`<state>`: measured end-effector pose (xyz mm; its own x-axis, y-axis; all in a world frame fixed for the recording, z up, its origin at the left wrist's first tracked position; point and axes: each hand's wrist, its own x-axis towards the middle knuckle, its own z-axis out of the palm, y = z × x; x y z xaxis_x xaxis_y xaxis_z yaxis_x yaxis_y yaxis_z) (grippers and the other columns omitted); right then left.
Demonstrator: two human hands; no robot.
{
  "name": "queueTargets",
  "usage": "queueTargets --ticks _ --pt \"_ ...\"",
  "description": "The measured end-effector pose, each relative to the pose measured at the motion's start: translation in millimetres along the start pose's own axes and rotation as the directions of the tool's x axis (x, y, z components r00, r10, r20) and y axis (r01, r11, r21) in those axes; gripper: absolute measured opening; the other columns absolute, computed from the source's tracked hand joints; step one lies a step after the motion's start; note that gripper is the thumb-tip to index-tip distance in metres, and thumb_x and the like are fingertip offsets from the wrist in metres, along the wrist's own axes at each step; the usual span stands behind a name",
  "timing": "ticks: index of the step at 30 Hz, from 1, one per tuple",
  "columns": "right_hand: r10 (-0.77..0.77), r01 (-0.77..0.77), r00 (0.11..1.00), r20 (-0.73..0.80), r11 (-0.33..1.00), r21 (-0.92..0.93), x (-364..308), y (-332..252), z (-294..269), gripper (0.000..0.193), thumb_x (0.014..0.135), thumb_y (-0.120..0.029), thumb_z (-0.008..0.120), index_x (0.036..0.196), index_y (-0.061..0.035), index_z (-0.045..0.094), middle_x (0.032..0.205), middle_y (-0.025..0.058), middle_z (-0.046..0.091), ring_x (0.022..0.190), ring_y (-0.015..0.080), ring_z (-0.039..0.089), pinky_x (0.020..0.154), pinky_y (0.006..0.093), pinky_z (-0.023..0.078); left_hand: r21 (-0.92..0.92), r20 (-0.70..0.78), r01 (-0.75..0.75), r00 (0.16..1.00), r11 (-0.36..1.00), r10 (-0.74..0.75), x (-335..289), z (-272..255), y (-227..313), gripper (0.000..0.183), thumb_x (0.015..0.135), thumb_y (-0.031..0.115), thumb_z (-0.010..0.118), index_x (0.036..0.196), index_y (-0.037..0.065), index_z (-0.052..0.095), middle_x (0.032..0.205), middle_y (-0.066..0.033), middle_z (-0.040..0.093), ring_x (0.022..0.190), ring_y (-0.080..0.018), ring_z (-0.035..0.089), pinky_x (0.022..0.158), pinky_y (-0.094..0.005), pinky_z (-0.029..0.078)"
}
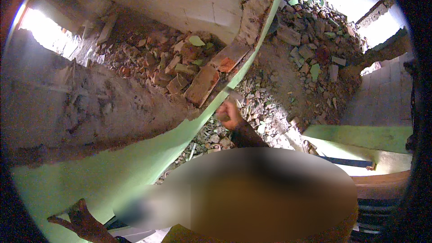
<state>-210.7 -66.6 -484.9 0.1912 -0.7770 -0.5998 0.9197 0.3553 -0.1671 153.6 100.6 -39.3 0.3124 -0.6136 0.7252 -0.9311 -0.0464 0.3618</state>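
Right hand (229, 114) fisted on a small tool above rubble (252, 108), left hand (83, 222) spread open on green wall (112, 171)

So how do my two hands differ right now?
The left hand lies low with fingers spread, flat against the green wall; the right hand is raised further out, closed in a fist around something small that I cannot make out. The left hand is over plain painted surface, the right one over brick rubble. Both are bare.
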Motion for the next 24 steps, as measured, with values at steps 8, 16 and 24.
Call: queueTargets --ticks 8,16,24 --pt "0.140 -0.098 0.956 0.257 0.981 -0.169 -51 -40 64 0.031 0.098 -0.039 0.047 0.096 -0.0081 0.048 0.063 -0.0044 0.043 0.049 0.0085 0.043 0.045 0.0247 0.038 0.135 -0.005 0.136 0.991 0.982 -0.136 -11 -3 23 0.132 0.064 0.024 0.088 0.149 0.010 -0.012 0.058 0.0044 0.047 0.051 -0.0086 0.041 0.048 -0.0257 0.039" --pt "-0.585 0.666 0.701 -0.409 0.742 0.081 -16 -61 -36 0.036 0.096 -0.042 0.046 0.081 -0.0091 0.049 0.059 -0.0012 0.042 0.049 0.0142 0.043 0.046 0.0300 0.040 0.130 -0.006 -0.010 1.000 0.992 0.011 -5 45 29 0.125 0.069 0.039 0.083 0.148 0.003 -0.007 0.055 0.0023 0.046 0.046 -0.0088 0.039 0.042 -0.0275 0.037" --pt "0.443 -0.353 0.790 0.423 0.894 -0.276 50 -34 136 0.028 0.096 -0.038 0.048 0.084 -0.0133 0.045 0.064 -0.0043 0.042 0.048 0.0098 0.042 0.045 0.0266 0.040 0.594 0.116 -0.245 0.969 0.766 0.220 -9 30 15 0.123 0.069 0.036 0.084 0.148 0.001 -0.003 0.054 0.0026 0.047 0.043 -0.0096 0.038 0.040 -0.0279 0.037"
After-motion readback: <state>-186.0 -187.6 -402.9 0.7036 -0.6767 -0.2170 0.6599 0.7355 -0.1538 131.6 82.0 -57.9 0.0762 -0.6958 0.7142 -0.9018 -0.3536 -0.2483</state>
